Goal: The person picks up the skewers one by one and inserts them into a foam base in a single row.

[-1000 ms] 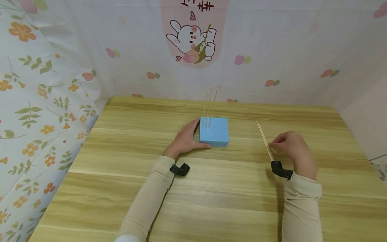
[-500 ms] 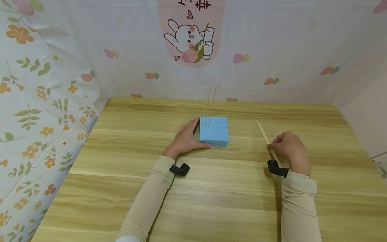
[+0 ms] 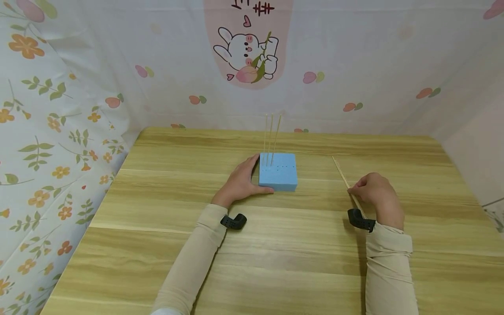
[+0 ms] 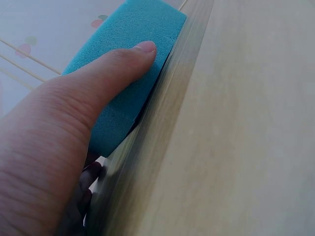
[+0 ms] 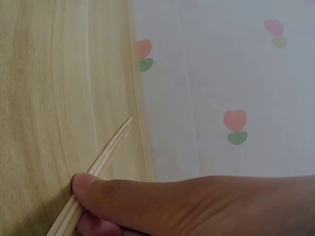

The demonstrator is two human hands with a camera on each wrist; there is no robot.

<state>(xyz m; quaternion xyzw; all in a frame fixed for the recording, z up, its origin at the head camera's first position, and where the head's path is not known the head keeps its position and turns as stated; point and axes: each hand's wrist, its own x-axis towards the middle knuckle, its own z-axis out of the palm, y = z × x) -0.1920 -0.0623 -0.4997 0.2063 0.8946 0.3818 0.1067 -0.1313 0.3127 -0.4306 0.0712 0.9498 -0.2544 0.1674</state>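
Note:
A light blue foam block (image 3: 278, 177) sits on the wooden table, with small holes dotted across its top. Three thin bamboo skewers (image 3: 270, 140) stand up from its left part, one leaning slightly right. My left hand (image 3: 241, 181) grips the block from its left side, the thumb (image 4: 123, 66) along the front face and the fingers behind. To the right, a small bundle of bamboo skewers (image 3: 340, 169) lies slantwise on the table. My right hand (image 3: 376, 192) pinches the bundle near its middle, thumb on top in the right wrist view, where the skewers (image 5: 106, 155) fan slightly.
The wooden table (image 3: 299, 258) runs back to a white patterned cloth (image 3: 334, 52) hanging behind it. A floral cloth (image 3: 47, 144) hangs at the left. Each wrist wears a black camera mount (image 3: 234, 221).
My right hand has moved slightly left onto the bundle of skewers, and its thumb and finger have closed on them. The left hand keeps its hold on the foam block.

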